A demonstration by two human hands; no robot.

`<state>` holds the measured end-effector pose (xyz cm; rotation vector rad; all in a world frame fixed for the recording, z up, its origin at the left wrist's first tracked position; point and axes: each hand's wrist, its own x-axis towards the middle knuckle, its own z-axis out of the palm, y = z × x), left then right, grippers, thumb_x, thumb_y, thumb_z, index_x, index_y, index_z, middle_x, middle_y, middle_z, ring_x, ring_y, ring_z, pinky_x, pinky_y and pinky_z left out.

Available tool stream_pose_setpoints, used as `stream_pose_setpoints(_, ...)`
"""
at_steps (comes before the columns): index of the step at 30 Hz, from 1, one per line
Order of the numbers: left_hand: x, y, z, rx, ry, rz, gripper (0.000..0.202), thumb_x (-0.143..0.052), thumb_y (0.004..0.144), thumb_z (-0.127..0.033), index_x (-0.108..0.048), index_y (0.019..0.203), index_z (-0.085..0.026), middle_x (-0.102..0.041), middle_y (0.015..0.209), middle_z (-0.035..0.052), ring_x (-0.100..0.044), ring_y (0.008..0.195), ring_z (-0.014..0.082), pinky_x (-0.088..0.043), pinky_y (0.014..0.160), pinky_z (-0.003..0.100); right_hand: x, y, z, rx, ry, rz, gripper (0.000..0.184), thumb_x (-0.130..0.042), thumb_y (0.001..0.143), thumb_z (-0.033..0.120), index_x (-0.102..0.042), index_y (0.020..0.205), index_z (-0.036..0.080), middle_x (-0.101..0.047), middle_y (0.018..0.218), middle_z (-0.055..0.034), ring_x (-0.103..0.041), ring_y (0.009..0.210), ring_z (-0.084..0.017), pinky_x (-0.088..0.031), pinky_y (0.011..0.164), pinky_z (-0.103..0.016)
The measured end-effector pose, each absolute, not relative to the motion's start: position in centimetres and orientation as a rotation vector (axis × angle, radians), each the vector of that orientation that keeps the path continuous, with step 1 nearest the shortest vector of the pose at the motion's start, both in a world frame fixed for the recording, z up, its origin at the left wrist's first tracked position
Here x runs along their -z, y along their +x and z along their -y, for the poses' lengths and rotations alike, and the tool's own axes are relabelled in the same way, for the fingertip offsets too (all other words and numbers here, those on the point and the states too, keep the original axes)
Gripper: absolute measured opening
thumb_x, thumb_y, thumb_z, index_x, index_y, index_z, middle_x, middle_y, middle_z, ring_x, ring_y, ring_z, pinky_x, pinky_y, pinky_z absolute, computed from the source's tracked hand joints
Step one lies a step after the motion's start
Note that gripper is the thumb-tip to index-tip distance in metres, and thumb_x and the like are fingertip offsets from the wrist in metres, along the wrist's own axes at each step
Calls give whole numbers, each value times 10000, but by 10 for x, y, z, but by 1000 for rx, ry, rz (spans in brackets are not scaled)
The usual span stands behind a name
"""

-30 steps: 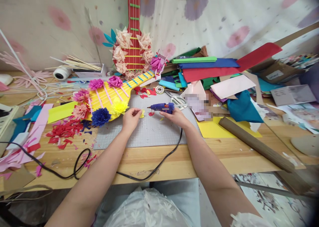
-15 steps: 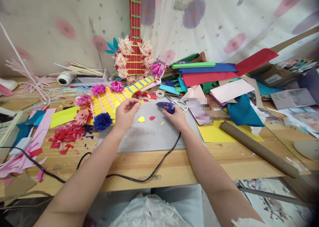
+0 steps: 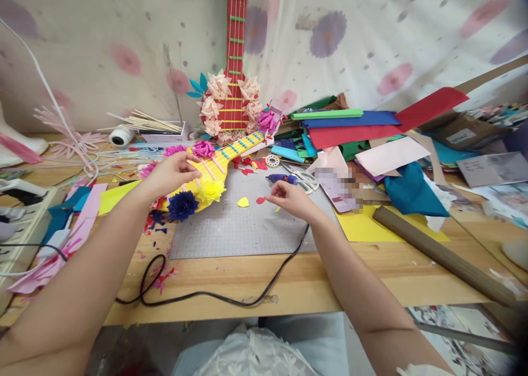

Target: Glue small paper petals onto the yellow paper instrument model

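Note:
My left hand [image 3: 175, 172] is over the body of a yellow paper guitar [image 3: 218, 172], fingertips drawn together; whatever is between them, if anything, is too small to make out. Just below its fingers are a yellow paper flower [image 3: 211, 190] and a dark blue paper flower [image 3: 183, 205]. My right hand [image 3: 292, 197] hovers low above the grey cutting mat [image 3: 231, 236], fingers loosely bent and apart, tips close to a red paper petal [image 3: 260, 200]. A blue glue gun [image 3: 284, 178] lies just behind it. Left of the red petal rests a yellow petal [image 3: 243, 202].
A red paper guitar [image 3: 233, 90] with pale flowers stands at the back. Scissors [image 3: 309, 183], a roll of tape [image 3: 272, 160] and a phone [image 3: 336, 192] lie beside the mat. The black cord [image 3: 206, 294] loops along the front. Paper sheets [image 3: 355, 137] pile up on the right.
My right hand has let go of the glue gun and come down toward the red petal. The left hand, with a small yellow piece earlier, has moved left over the yellow guitar.

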<state>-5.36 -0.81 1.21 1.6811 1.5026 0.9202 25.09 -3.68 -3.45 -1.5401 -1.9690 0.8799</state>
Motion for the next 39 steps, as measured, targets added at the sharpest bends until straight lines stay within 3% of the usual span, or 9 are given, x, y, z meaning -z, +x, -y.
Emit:
stream_pose_setpoints(4,-16,-49,5,-556,1978,-1520,578,-687,625,-231,-462,1156,-195,-661,695,-4,-627,652,178,-417,554,244,20,205,16,-1091,-1179,1814,223,-615,693,345,-485,801,199,-584,750,3,-549,672,-116,-436,627,-261)
stream_pose_setpoints(10,-46,-25,2,-162,2299,-1564,654,-617,689,-293,-332,1271,-200,-690,854,33,-640,752,199,-414,595,260,2,152,-12,-1454,-920,1824,321,-645,659,173,-434,898,213,-652,809,1,-617,759,-129,-482,666,-259)
stream_pose_setpoints(16,-57,-10,-4,17,2492,-1600,599,-618,689,-305,-374,1219,-168,-680,937,84,-635,804,209,-410,636,261,-12,139,-20,-1155,-1085,2134,343,-662,631,148,-433,881,201,-655,762,12,-623,718,-140,-457,626,-247)
stream_pose_setpoints(21,-53,-9,-11,43,2534,-1534,596,-615,689,-281,-375,1224,-174,-681,926,64,-629,807,198,-416,659,260,-16,138,-22,-880,-1239,2238,275,-625,627,105,-457,827,192,-649,737,8,-621,738,-159,-439,651,-265)
stream_pose_setpoints(26,-39,-22,-21,-128,2367,-1490,560,-505,775,-365,-348,1278,-177,-673,991,75,-635,844,192,-436,673,267,4,149,-35,-1040,-1269,1939,232,-615,633,99,-478,796,191,-631,705,19,-607,693,-137,-448,647,-264)
stream_pose_setpoints(31,-26,-22,-27,-44,2127,-1519,422,-341,846,-433,-484,1139,-166,-673,981,83,-629,862,190,-441,681,269,24,157,-45,-1223,-1318,1552,199,-602,626,74,-465,724,180,-566,618,41,-546,567,-94,-445,556,-233)
stream_pose_setpoints(35,-20,-17,-29,21,2196,-1513,463,-305,837,-510,-542,1024,-159,-651,1016,97,-599,897,209,-424,747,289,34,156,-48,-1254,-1276,1451,204,-601,609,80,-463,717,185,-557,613,50,-525,534,-82,-440,524,-220)
stream_pose_setpoints(39,-14,-17,-31,38,2202,-1468,485,-287,834,-529,-530,1030,-158,-639,1006,91,-582,884,202,-415,771,297,40,155,-50,-1283,-1248,1407,203,-599,607,82,-468,725,181,-548,607,55,-530,549,-79,-434,524,-208)
